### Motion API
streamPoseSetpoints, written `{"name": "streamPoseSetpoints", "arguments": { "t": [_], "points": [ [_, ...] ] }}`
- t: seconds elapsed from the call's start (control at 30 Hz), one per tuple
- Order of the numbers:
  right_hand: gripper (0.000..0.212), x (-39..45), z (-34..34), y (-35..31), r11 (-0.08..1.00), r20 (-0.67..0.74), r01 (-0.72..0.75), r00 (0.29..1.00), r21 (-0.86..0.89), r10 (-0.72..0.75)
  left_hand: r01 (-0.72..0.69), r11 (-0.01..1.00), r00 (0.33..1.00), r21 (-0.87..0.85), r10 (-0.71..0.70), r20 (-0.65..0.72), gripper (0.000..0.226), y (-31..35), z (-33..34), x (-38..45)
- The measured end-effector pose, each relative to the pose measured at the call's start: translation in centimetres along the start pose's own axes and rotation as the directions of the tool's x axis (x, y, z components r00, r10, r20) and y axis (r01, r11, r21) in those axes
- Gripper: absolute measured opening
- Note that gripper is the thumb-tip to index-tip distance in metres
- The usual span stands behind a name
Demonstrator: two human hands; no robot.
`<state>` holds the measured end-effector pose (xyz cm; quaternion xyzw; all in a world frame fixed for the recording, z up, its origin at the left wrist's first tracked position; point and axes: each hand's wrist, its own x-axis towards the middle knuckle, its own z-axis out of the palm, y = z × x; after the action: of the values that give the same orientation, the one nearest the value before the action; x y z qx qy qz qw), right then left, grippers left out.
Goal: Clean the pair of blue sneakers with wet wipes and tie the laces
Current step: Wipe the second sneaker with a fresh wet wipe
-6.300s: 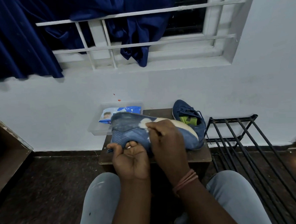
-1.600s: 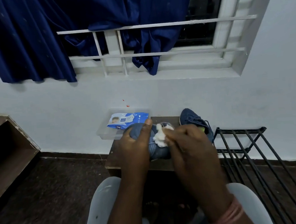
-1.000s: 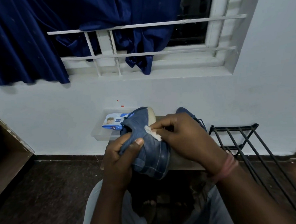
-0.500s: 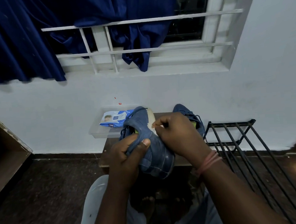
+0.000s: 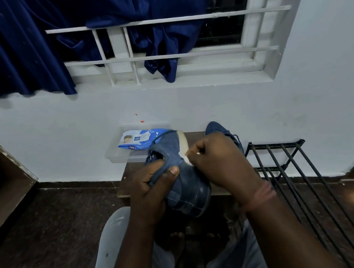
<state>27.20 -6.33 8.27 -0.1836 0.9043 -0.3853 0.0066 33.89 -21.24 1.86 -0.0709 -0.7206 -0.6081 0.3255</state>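
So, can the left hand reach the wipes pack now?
Probably not at once: the left hand grips the held sneaker. The wipes pack lies uncovered in the clear tray just beyond, so once freed, likely yes.

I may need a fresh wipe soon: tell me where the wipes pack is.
The wipes pack lies in a clear plastic tray against the wall, at the far left of the small table, just behind the held sneaker.

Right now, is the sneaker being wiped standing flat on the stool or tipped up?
Tipped up: the held sneaker is off the stool, its pale sole facing away, gripped by the left hand.
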Motion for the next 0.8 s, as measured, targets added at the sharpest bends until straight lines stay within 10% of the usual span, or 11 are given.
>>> {"name": "streamPoseSetpoints", "arguments": {
  "t": [0.8],
  "points": [
    [0.024, -0.7, -0.3, -0.3, 0.979, 0.08, 0.02, 0.997, -0.202, -0.004, 0.067, 0.977, 0.996, 0.203, -0.056, -0.063, 0.037, -1.5, 0.5, 0.5]
  ]
}}
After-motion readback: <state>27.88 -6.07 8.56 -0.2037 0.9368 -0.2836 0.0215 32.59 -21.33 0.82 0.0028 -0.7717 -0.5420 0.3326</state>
